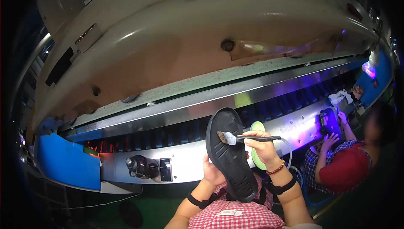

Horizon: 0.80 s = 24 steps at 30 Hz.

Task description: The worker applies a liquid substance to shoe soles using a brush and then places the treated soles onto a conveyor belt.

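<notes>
Head-worn fisheye, facing down, seemingly near

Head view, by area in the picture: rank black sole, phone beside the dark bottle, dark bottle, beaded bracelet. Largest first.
1. Black sole, by far
2. Dark bottle
3. Phone
4. Beaded bracelet

Apparent size only; the sole may be nearer the camera.

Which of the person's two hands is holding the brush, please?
The right hand, the one with the beaded bracelet, holds the brush; the left hand holds the black sole instead.
</notes>
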Tool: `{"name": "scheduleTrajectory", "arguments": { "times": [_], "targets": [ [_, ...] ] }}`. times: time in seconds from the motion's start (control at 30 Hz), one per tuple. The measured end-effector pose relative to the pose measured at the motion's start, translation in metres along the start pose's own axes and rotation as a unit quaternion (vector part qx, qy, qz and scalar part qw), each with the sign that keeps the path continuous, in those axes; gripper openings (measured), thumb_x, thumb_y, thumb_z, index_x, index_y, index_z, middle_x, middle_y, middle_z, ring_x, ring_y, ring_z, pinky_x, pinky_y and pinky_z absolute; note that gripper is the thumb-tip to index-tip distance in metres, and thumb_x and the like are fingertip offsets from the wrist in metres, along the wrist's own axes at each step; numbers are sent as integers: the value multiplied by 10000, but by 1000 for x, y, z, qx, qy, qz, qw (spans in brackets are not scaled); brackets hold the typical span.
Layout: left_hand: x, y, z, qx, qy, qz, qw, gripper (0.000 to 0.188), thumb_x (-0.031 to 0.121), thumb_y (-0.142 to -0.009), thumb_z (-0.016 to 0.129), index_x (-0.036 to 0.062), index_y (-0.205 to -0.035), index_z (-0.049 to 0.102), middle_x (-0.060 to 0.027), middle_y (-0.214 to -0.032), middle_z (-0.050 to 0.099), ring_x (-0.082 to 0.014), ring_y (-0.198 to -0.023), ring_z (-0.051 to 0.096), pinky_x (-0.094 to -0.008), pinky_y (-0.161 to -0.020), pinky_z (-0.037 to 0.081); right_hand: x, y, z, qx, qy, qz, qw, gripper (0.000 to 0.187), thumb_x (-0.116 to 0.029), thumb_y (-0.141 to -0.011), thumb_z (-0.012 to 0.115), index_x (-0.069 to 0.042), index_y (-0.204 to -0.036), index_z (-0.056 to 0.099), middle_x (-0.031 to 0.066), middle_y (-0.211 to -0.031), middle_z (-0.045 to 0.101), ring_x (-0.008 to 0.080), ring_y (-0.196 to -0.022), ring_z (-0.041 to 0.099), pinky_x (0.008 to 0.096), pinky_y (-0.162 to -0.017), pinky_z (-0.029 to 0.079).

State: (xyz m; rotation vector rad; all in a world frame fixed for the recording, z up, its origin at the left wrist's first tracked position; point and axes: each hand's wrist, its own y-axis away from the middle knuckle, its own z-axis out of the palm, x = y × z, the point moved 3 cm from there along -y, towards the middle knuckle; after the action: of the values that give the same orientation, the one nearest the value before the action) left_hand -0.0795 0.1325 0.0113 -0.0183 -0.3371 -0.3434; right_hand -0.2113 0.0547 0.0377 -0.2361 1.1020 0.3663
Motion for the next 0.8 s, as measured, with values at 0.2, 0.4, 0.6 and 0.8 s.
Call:
{"name": "scheduleTrajectory", "arguments": {
  "times": [0.2, 0.4, 0.6, 0.8],
  "targets": [
    [-1, 1, -7, -10, -14, 4, 1000, 1051, 834, -676, 100, 63, -1386, 192, -207, -1355, 325, -399, -1198, 388, -509, -997, 316, -1, -8, 4, -2, 17, -9, 1000, 217, 15, -775, 607, 27, -992, 610, 85, -911, 646, 104, -808, 598, 222, -750, 482],
    [-4, 3, -13, -16, 4, -3, 1000, 1024, 821, -695, 102, 63, -1373, 223, -202, -1330, 362, -398, -1167, 422, -514, -967, 355, 0, -15, 9, 2, 14, -19, 1000, 211, 23, -775, 613, 28, -986, 612, 96, -906, 645, 112, -808, 603, 226, -752, 484],
    [-8, 5, -14, 36, 29, 2, 999, 975, 798, -725, 158, 65, -1359, 263, -208, -1295, 401, -399, -1123, 459, -516, -955, 363, 6, -17, 13, 16, 23, -5, 1000, 201, 14, -772, 622, 26, -973, 616, 89, -894, 646, 106, -802, 601, 219, -744, 483],
    [-13, 5, -30, 81, 8, 39, 996, 867, 733, -788, 181, 79, -1345, 301, -139, -1323, 394, -314, -1182, 422, -458, -997, 330, 14, -7, 29, 41, 226, -99, 968, 171, -15, -757, 639, 11, -926, 640, 78, -876, 649, 112, -790, 601, 225, -707, 478]
  ]
}}
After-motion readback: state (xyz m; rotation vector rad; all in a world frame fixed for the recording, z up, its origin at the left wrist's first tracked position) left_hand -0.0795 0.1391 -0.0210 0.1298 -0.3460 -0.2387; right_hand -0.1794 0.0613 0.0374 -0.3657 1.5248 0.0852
